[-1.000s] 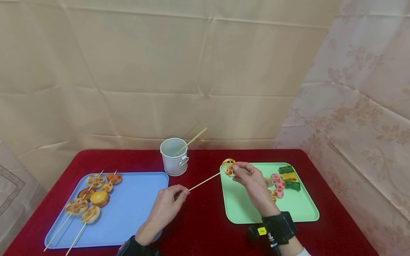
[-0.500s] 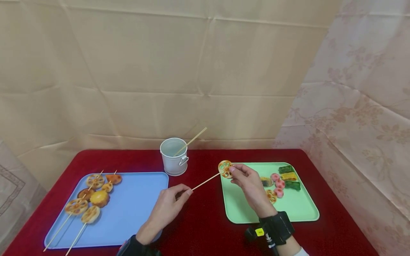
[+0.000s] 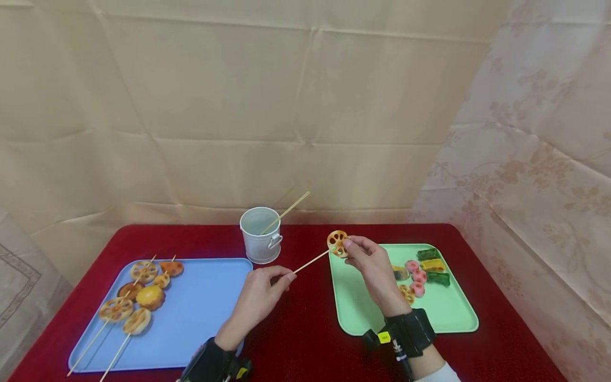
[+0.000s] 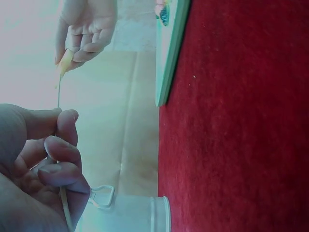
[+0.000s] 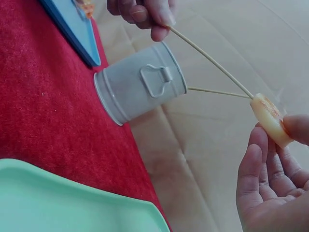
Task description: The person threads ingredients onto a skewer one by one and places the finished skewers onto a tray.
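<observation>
My left hand (image 3: 261, 296) grips a thin wooden skewer (image 3: 311, 262) that points right and slightly away from me. Between thumb and fingers my right hand (image 3: 374, 269) pinches the edge of a browned lotus root slice (image 3: 337, 241), held above the far left corner of the green tray (image 3: 353, 318). At the slice's near edge the skewer's tip meets it; in the right wrist view the tip touches the rim of the slice (image 5: 268, 118). Whether it has pierced the slice I cannot tell. The skewer's rear part runs through my left palm in the left wrist view.
On the left, a blue tray (image 3: 200, 318) bears two loaded skewers with lotus slices (image 3: 116, 309) and a yellow round piece (image 3: 150, 297). Behind stands a white metal bucket (image 3: 261, 241) with a skewer leaning in it. Pink pieces (image 3: 419, 276) and green pieces (image 3: 438, 278) lie on the green tray.
The lotus root slice has turned to show its face and risen a little with my right hand. My left hand has shifted right and slightly up, bringing the skewer along.
</observation>
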Available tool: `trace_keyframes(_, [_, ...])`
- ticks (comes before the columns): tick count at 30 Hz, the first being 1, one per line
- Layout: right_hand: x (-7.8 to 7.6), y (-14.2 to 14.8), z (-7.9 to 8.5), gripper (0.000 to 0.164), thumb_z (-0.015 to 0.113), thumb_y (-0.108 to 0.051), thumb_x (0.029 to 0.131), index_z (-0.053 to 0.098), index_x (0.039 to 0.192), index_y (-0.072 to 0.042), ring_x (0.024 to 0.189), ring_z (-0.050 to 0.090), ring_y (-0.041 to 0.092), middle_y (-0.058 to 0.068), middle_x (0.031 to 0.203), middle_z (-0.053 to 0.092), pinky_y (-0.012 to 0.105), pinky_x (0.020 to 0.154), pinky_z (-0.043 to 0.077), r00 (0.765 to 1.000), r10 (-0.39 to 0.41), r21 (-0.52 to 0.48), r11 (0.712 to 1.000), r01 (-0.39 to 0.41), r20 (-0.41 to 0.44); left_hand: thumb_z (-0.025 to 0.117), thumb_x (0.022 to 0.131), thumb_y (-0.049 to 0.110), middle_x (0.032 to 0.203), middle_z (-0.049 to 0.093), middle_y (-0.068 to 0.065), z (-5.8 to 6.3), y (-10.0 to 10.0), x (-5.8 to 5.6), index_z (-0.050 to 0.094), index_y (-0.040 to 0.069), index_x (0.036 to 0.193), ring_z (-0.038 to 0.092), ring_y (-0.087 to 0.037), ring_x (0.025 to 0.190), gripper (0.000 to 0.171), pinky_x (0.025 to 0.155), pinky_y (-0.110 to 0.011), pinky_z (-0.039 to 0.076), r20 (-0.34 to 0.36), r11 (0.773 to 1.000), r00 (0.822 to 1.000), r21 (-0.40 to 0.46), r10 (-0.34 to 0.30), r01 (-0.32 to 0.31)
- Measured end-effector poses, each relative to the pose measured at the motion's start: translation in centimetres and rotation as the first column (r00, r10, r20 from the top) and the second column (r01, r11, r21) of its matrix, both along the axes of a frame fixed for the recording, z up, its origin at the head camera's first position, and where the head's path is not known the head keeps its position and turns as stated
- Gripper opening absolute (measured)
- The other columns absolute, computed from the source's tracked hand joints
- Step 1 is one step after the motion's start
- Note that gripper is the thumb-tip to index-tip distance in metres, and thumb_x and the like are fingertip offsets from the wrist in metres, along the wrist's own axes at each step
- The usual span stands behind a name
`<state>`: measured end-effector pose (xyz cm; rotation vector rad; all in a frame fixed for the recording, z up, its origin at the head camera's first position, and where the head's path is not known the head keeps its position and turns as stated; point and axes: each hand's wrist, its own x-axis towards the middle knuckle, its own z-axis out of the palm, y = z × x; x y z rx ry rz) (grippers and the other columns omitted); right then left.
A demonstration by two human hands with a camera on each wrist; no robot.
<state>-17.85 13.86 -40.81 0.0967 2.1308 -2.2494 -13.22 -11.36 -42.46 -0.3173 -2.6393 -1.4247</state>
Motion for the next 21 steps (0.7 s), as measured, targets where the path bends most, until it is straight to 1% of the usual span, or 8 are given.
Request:
trace_keyframes(3, [0.02,-0.06,-0.13,0.035,0.068,-0.019,0.102,0.061,0.127,0.005,0.088,0.064,0.017,0.006,0.105,0.067,0.028,0.082,0.057,1.000,-0.002,-0.005,1.000,0.002,0.000,0.076,0.094,0.013,0.068,0.066,0.006,-0.22,0.11,-0.11,0.080,0.011,0.092,0.051,-0.005,0.059,0.005,0.054,-0.026,0.040,-0.033,1.000,0.999,-0.009,0.021,-0.022])
trace_keyframes(7, [0.08,-0.22,-0.19,0.033,0.070,-0.019,0.101,0.062,0.122,0.005,0.086,0.064,0.016,0.006,0.103,0.067,0.028,0.081,0.057,1.000,0.001,-0.005,1.000,-0.001,0.009,0.077,0.093,0.012,0.066,0.064,0.010,-0.50,0.08,-0.14,0.080,0.012,0.090,0.052,-0.004,0.058,0.004,0.054,-0.025,0.040,-0.044,0.999,0.998,-0.010,0.035,-0.036])
trace_keyframes(14, [0.31,-0.58,-0.18,0.029,0.071,-0.017,0.099,0.061,0.113,0.005,0.085,0.066,0.014,0.004,0.099,0.068,0.027,0.079,0.056,1.000,0.010,-0.034,0.999,-0.009,0.019,0.077,0.093,0.012,0.067,0.067,0.005,-0.53,-0.07,-0.14,0.080,0.011,0.091,0.053,-0.006,0.059,0.004,0.053,-0.025,0.039,-0.012,0.999,0.999,0.001,0.032,-0.032])
trace_keyframes(21, [0.59,-0.91,-0.56,0.019,0.071,-0.015,0.099,0.062,0.106,0.001,0.083,0.067,0.013,0.002,0.094,0.067,0.028,0.079,0.057,0.999,0.019,-0.040,0.999,-0.017,0.041,0.076,0.094,0.011,0.068,0.067,0.003,-0.48,-0.24,-0.10,0.079,0.011,0.091,0.047,-0.009,0.055,0.005,0.050,-0.024,0.035,0.031,1.000,0.999,0.012,0.009,-0.009])
